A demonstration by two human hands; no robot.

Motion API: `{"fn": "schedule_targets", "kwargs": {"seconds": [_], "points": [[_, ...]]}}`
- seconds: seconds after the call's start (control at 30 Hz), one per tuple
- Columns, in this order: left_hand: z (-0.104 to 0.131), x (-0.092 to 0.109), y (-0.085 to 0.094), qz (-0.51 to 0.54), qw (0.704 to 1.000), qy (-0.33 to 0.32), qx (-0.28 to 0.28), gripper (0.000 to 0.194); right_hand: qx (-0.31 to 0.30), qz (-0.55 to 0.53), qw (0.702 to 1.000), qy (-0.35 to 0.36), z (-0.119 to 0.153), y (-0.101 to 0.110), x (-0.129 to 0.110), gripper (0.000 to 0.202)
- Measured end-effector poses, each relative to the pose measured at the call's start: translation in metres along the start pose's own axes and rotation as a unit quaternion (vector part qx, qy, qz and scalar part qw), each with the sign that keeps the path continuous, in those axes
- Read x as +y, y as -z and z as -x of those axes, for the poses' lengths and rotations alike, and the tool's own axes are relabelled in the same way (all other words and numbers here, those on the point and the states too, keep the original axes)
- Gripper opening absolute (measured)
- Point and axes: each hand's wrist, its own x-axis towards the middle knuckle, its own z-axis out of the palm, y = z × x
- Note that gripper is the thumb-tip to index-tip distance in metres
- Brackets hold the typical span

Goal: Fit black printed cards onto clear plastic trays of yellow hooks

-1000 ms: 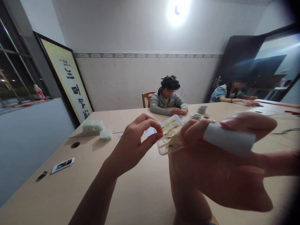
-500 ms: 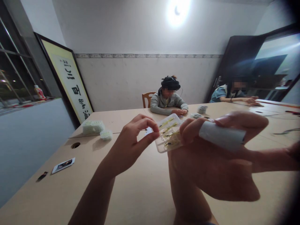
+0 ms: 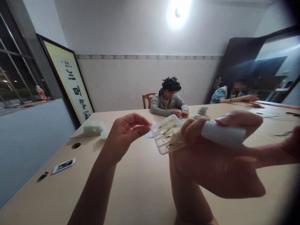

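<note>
A clear plastic compartment box (image 3: 161, 150) is held up, tilted, in front of me. Inside its compartments lie several yellow strands with dark, hook-like ends (image 3: 172, 136). My right hand (image 3: 225, 159), large and close to the camera, grips the box's right side, hiding that end. A white band (image 3: 223, 132) shows across one of its fingers. With thumb and forefinger pinched together, my left hand (image 3: 124, 136) is at the box's left corner. Whatever may be between those fingertips is too small to make out.
Stacked clear boxes (image 3: 93, 127) stand on the table (image 3: 138, 187) at the left, near a round cable hole (image 3: 76, 146) and a printed card (image 3: 64, 165). Across the table sits a person in grey (image 3: 161, 104); another person (image 3: 225, 95) sits farther right. Small stacked items (image 3: 202, 110) lie between them.
My left hand's pinched fingers have moved left, from over the box's compartments to its left corner. My right hand still grips the box, which has barely shifted.
</note>
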Motion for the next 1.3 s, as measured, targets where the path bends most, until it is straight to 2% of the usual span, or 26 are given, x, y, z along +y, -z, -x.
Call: {"fn": "schedule_targets", "kwargs": {"seconds": [0.17, 0.57, 0.73, 0.8, 0.93, 1.0, 1.2, 1.3], "points": [[-0.001, -0.002, 0.001, 0.021, 1.000, 0.002, 0.004, 0.026, -0.024, -0.010, 0.999, 0.025, -0.001, 0.001, 0.001, 0.029], [-0.001, -0.001, 0.000, -0.003, 0.998, -0.007, 0.056, 0.023, -0.025, -0.018, 0.999, 0.023, -0.002, -0.001, -0.002, 0.024], [0.001, 0.002, 0.000, -0.023, 0.993, -0.048, 0.108, 0.024, -0.024, -0.034, 0.999, 0.007, -0.001, 0.002, 0.000, 0.012], [0.002, 0.002, 0.002, -0.041, 0.988, -0.066, 0.137, 0.024, -0.036, -0.043, 0.998, 0.000, -0.001, 0.006, 0.004, 0.015], [0.001, -0.001, 0.007, -0.068, 0.977, -0.116, 0.163, 0.026, -0.068, -0.098, 0.991, 0.062, -0.003, 0.014, 0.019, 0.029], [0.000, -0.002, 0.010, -0.071, 0.975, -0.126, 0.171, 0.030, -0.079, -0.116, 0.988, 0.064, -0.004, 0.016, 0.024, 0.033], [0.000, 0.000, 0.014, -0.088, 0.971, -0.134, 0.175, 0.031, -0.116, -0.205, 0.972, -0.026, -0.009, 0.016, 0.026, 0.025], [0.002, 0.001, 0.015, -0.096, 0.973, -0.140, 0.157, 0.029, -0.092, -0.263, 0.957, -0.079, -0.014, 0.013, 0.029, 0.027]]}}
